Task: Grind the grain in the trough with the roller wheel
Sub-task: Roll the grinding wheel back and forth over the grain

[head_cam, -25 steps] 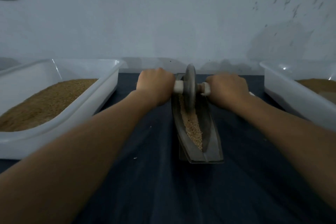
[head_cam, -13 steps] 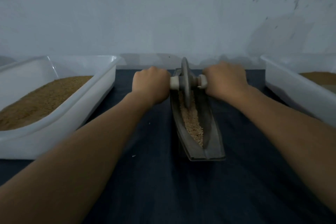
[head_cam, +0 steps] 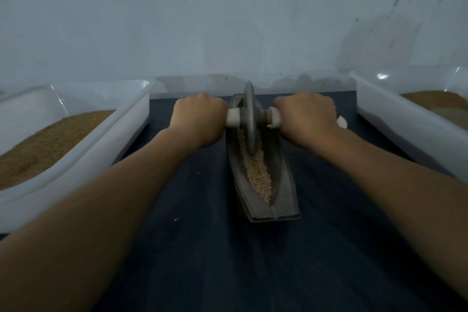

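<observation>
Roller wheel (head_cam: pixel 249 119) — grey disc, upright on edge in the far half of the trough (head_cam: pixel 283 185), rim down in the grain (head_cam: pixel 255 172). Trough long, grey, boat-shaped, set lengthwise at mid-desk, blunt near end toward the viewer. Grain pale, in a narrow strip along the groove, from under the wheel almost to the near end.

White handle (head_cam: pixel 233 117) through the wheel's centre, a stub out to each side. Left hand (head_cam: pixel 200 119) curled tight round the left stub, knuckles up. Right hand (head_cam: pixel 306 116) clamped likewise on the right stub, a white end showing past its outer edge. Forearms stretched forward, one either side of the trough.

Desk (head_cam: pixel 202 248) dark, a pale speck or two left of the trough. Left tub (head_cam: pixel 131 119) white plastic, beside the left arm, with a sloped heap of brown meal (head_cam: pixel 50 139) — whole or ground, cannot tell. Right tub (head_cam: pixel 395 119) also white, near the right hand but apart, brown fill (head_cam: pixel 435 99) toward its far side. Behind, pale wall (head_cam: pixel 228 20), dark scuffs upper right.
</observation>
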